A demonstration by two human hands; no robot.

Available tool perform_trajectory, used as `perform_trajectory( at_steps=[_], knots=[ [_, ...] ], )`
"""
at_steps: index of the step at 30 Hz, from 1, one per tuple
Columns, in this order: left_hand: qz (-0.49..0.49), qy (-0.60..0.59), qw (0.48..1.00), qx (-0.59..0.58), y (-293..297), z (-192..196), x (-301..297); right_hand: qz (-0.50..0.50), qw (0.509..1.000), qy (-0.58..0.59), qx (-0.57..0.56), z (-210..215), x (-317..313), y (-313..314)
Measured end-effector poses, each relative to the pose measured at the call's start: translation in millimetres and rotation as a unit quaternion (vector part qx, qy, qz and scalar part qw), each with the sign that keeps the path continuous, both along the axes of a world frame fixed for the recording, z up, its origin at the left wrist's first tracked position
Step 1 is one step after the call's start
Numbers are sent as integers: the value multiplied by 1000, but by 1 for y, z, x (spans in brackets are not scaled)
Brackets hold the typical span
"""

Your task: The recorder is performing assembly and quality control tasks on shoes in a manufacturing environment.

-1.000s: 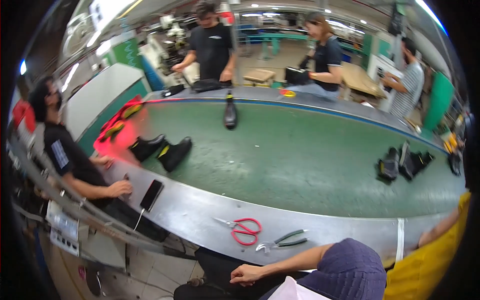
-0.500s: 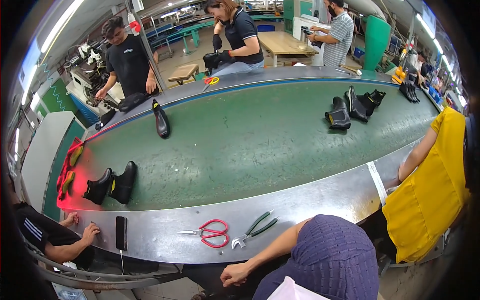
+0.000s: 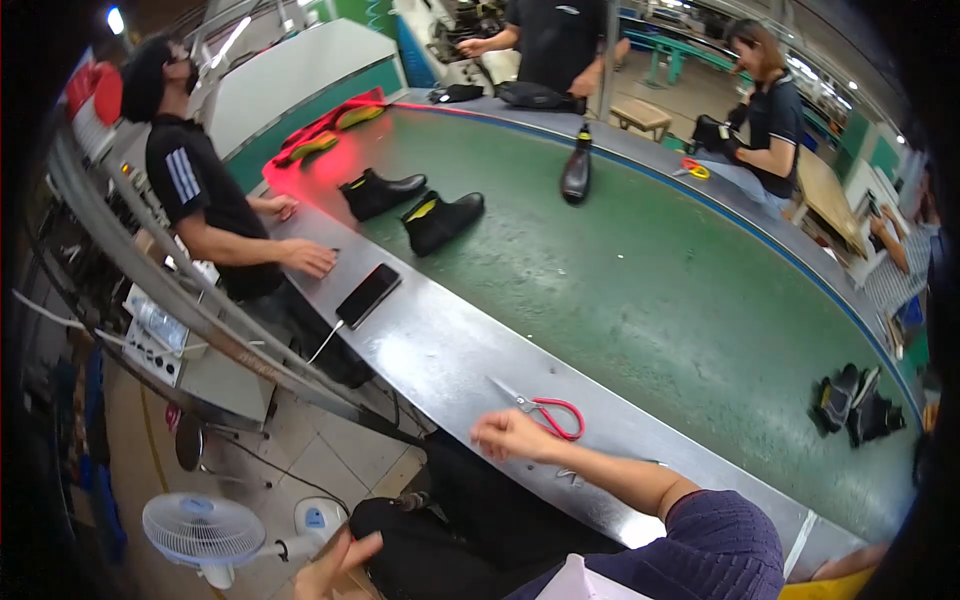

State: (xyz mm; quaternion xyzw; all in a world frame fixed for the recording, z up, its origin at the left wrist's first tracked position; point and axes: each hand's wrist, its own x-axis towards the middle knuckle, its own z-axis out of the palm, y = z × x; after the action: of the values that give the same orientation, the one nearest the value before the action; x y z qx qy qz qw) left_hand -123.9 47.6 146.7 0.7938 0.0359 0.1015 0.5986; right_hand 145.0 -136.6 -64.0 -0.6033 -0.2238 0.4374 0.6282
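Observation:
My right hand [image 3: 510, 436] hangs over the near steel edge of the conveyor table, its fingers loosely bent with nothing visible in them. Close beside it lie red-handled scissors [image 3: 556, 418], apart from the fingers. Pliers [image 3: 568, 474] lie mostly hidden under my right forearm. At the bottom left, low by my lap, is my left hand [image 3: 340, 562], thumb out and fingers apart, holding nothing that shows. Farther off, two black ankle boots [image 3: 440, 222] lie on the green belt [image 3: 640, 290].
A phone [image 3: 368, 296] with a white cable lies on the steel ledge by a co-worker's hands [image 3: 308, 258]. A single dark shoe [image 3: 576, 172] and several boots [image 3: 858, 408] rest on the belt. A fan [image 3: 205, 530] stands at lower left, beside a curved metal rail [image 3: 215, 310].
The view has swung to the left. My right hand has risen from below the ledge to beside the scissors, and my left hand has come into view. The scissors and pliers still lie on the ledge.

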Motion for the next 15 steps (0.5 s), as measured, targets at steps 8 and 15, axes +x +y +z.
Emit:
perform_trajectory(
  at_steps=[8,15],
  knots=[
    [352,176,900,189,22,-281,-37,-88,988,-127,2,18,128,52],
    [310,287,793,440,-19,-263,24,-88,952,-280,-90,23,201,113]
  ],
)
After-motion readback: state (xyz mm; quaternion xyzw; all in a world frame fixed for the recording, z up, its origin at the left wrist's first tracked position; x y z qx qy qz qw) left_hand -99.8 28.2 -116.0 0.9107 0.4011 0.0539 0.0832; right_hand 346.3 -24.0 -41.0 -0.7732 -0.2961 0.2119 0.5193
